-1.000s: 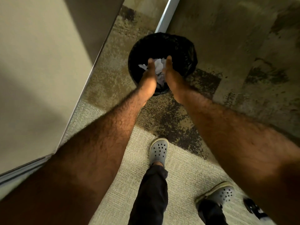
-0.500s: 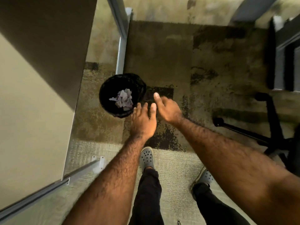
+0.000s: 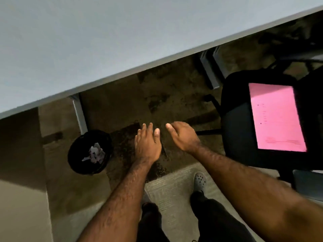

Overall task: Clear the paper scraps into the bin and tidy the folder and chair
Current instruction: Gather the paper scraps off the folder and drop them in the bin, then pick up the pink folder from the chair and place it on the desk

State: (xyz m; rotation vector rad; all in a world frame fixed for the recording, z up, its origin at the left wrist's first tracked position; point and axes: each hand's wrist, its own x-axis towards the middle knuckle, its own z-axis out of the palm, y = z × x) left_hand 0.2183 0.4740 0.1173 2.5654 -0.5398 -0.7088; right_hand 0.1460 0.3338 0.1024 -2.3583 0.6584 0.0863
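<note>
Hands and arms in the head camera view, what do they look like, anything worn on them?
Both arms are bare to the frame's edge: no sleeves, gloves, watch or rings visible. The left hand and right hand are uncovered, forearms hairy, short pale nails on the fingers.

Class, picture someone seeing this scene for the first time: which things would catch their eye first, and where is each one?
The bright pink folder lying flat on the black chair at the right stands out most. Next come the two empty hands, left hand and right hand, held over the dark carpet in the middle. At lower left, white paper scraps sit inside the black bin.
</note>
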